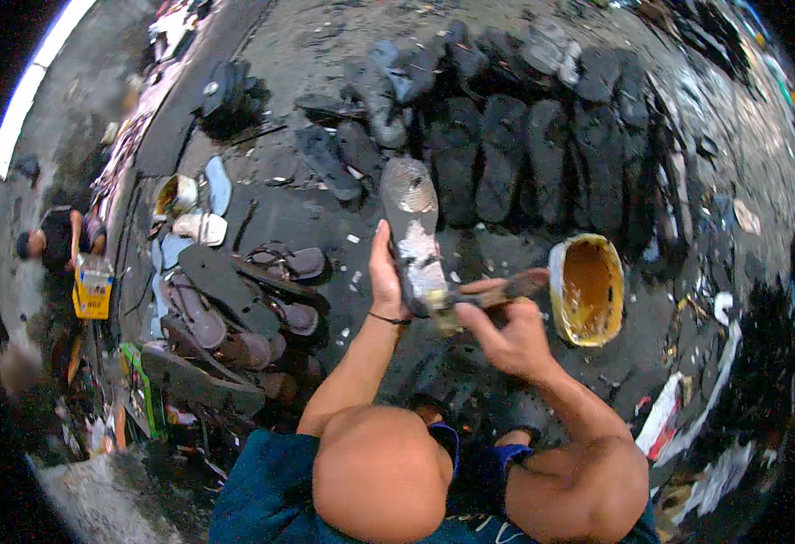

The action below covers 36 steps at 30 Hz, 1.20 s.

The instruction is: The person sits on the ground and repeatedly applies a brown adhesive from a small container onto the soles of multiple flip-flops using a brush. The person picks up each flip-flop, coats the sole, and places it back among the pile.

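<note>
My left hand [385,279] grips a grey shoe sole [411,204] along its left edge, holding it upright before me. A shiny wet coat, pale in the middle, covers part of its face. My right hand [517,340] is closed around the dark handle of a brush [520,285]. The yellowish brush head touches or is very close to the sole's lower end; blur hides which. To the right of that hand stands a cut-open plastic tub [556,295], its rim crusted yellow, with amber glue-like liquid inside.
Beyond my hands, dark soles [504,159] stand in rows. Strapped brown sandals [196,313] and loose soles are piled at left, near a small stained container [176,195]. Scraps litter the dark ground. Far left, another person [58,231] sits beside a yellow box [94,290].
</note>
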Motion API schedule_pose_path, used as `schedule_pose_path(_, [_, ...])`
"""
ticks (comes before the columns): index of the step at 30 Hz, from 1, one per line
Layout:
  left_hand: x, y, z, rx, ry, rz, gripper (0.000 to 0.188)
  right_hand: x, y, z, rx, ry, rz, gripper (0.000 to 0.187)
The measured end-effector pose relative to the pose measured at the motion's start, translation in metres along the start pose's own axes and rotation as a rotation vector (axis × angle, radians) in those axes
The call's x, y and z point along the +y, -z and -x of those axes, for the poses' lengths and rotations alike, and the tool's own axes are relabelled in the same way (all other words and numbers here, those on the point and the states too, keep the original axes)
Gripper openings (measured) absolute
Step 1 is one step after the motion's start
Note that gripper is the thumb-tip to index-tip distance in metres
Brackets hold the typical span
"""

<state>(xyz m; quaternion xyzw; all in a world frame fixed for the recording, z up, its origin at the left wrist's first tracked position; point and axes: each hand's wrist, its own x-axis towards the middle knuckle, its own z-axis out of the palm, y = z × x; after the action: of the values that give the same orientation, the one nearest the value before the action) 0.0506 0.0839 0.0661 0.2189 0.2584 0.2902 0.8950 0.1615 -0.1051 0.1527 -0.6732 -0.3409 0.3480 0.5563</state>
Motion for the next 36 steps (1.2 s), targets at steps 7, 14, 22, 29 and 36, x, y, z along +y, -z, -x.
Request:
schedule_pose_path(7, [0.080, 0.102, -0.055, 0.214, -0.180, 0.039, 0.057, 0.059, 0.018, 0.007, 0.115, -0.044, 0.233, 0.024])
schedule_pose_path(14, [0.083, 0.062, 0.072, 0.610, -0.874, -1.758, 0.032, 0.115, 0.160, 0.036, 0.631, -0.041, 0.845, 0.026])
schedule_pose_path(22, [0.189, 0.106, 0.144, 1.421, -0.291, -2.139, 0.064, 0.088, 0.170, 0.061, 0.432, -0.049, 0.812, 0.021])
schedule_pose_path(29, [0.153, 0.067, 0.122, 1.112, -0.777, -2.122, 0.071, 0.086, 0.180, 0.099, 0.364, -0.325, 0.940, 0.032])
schedule_pose_path(36, [0.016, 0.031, 0.112, 0.156, -0.717, -2.003, 0.029, 0.063, 0.173, 0.099, 0.199, -0.535, 0.958, 0.037])
